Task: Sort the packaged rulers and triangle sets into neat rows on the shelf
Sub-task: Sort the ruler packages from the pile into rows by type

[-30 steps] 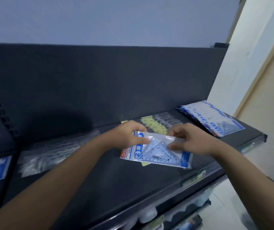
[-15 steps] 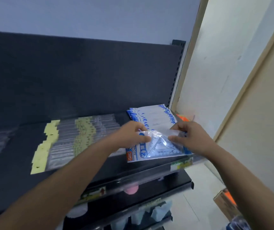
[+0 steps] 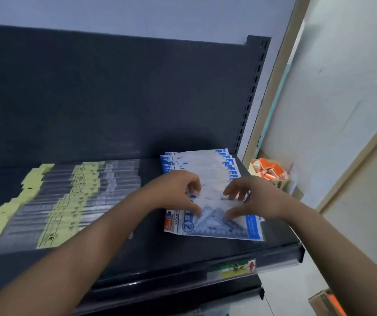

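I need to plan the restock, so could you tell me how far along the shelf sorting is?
Done: rulers lie in overlapping rows, and triangle sets form a row. In hand: the left hand and right hand press the front set down. Left: nothing loose shows.

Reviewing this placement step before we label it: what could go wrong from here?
1. The front triangle set lies near the shelf front edge; a nudge could tip it off.
2. Both hands, left hand and right hand, press on slick plastic, so the overlapped row of triangle sets behind could slide askew.
3. The left forearm crosses close to the ruler packs and may drag them.
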Action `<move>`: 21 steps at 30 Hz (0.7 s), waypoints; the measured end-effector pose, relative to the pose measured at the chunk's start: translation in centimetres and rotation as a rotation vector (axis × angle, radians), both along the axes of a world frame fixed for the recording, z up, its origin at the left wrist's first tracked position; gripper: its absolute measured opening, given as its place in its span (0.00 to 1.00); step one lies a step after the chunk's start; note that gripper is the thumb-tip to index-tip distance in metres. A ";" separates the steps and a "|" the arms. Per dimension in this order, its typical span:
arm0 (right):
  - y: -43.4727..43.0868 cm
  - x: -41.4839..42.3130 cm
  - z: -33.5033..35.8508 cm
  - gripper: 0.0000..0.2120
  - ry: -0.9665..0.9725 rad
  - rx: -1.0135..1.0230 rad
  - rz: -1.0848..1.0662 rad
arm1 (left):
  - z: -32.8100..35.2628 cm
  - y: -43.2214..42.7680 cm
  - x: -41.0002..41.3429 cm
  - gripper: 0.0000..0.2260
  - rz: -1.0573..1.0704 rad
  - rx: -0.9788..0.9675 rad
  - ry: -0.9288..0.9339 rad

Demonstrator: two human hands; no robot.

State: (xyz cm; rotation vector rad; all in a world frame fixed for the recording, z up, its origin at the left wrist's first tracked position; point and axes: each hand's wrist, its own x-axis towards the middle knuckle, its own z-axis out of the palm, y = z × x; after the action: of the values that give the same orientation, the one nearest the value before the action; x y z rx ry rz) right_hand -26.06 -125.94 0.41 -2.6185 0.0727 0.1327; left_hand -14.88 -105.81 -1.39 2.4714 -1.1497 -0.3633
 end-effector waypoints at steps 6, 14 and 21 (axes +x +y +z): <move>-1.5 1.2 0.1 0.19 0.079 -0.042 0.150 | 0.6 -0.6 -1.0 0.25 -0.007 0.055 0.002; -2.8 1.8 -0.2 0.15 0.019 -0.045 0.320 | 1.0 -0.5 -3.8 0.24 0.217 0.025 -0.034; 0.9 2.9 0.5 0.17 -0.207 -0.044 0.407 | 2.5 3.0 -7.4 0.27 0.410 0.162 -0.339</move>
State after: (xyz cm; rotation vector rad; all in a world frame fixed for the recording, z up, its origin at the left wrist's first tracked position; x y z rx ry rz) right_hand -23.18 -125.02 0.96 -2.6408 -0.5353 -0.0014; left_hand -22.28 -102.84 1.12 2.9048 -0.7150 0.0885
